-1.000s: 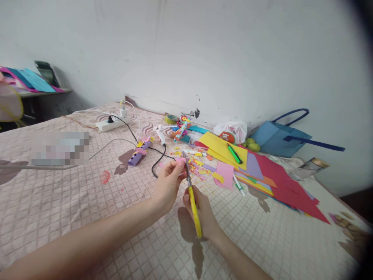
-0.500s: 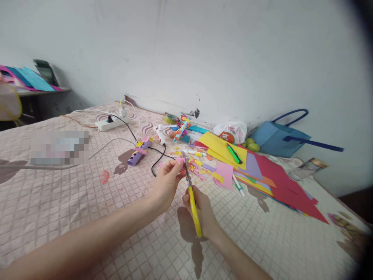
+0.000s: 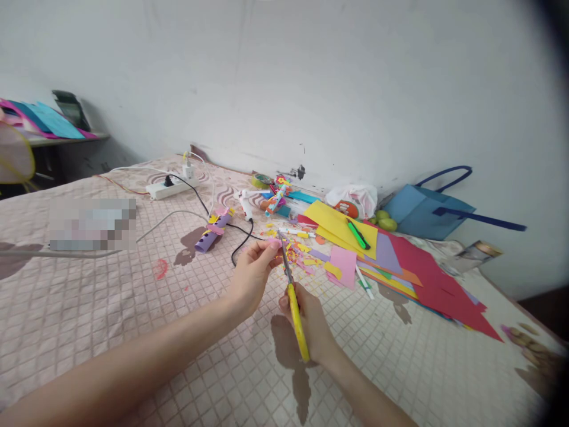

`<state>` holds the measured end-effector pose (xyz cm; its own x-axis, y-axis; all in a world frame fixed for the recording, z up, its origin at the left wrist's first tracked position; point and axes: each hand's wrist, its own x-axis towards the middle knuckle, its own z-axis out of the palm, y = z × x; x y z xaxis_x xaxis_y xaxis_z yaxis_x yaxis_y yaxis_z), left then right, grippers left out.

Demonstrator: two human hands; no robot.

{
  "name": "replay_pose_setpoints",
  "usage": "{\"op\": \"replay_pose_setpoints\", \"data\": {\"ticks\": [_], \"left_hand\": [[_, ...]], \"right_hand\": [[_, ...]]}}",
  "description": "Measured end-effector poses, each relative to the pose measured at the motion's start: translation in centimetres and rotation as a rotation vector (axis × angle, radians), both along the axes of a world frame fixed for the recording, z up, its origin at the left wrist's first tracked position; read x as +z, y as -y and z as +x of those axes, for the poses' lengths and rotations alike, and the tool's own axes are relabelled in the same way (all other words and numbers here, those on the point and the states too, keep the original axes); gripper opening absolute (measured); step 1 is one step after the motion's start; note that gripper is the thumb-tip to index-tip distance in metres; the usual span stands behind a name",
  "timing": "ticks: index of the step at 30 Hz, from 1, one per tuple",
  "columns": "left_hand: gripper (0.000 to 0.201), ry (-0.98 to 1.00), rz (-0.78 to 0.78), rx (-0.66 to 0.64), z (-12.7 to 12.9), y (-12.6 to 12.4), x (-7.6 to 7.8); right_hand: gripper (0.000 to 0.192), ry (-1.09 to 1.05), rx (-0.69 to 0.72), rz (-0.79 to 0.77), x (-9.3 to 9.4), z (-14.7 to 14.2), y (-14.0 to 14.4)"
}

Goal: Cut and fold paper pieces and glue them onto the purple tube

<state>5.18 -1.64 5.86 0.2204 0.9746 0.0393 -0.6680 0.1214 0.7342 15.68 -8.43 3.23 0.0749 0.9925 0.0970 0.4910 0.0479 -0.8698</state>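
The right hand (image 3: pixel 311 323) grips yellow-handled metal scissors (image 3: pixel 293 302) whose blades meet what looks like a small pink paper scrap (image 3: pixel 274 244) pinched by the left hand (image 3: pixel 253 276).

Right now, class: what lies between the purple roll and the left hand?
In the head view, a black cable loops across the quilt between the purple roll and the left hand.

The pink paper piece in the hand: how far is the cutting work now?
Done: one decorated purple roll lies finished-looking, and many coloured scraps lie about. In hand: the left hand pinches a small pink paper piece while the right hand works yellow-handled scissors at it. Left: full paper sheets lie uncut.
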Motion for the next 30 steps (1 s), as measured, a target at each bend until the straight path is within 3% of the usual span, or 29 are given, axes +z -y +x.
{"op": "replay_pose_setpoints", "data": {"ticks": [30], "left_hand": [[0.016, -0.038, -0.001, 0.063, -0.23, -0.9, 0.01]], "right_hand": [[0.022, -0.022, 0.003, -0.07, 0.07, -0.03, 0.04]]}}
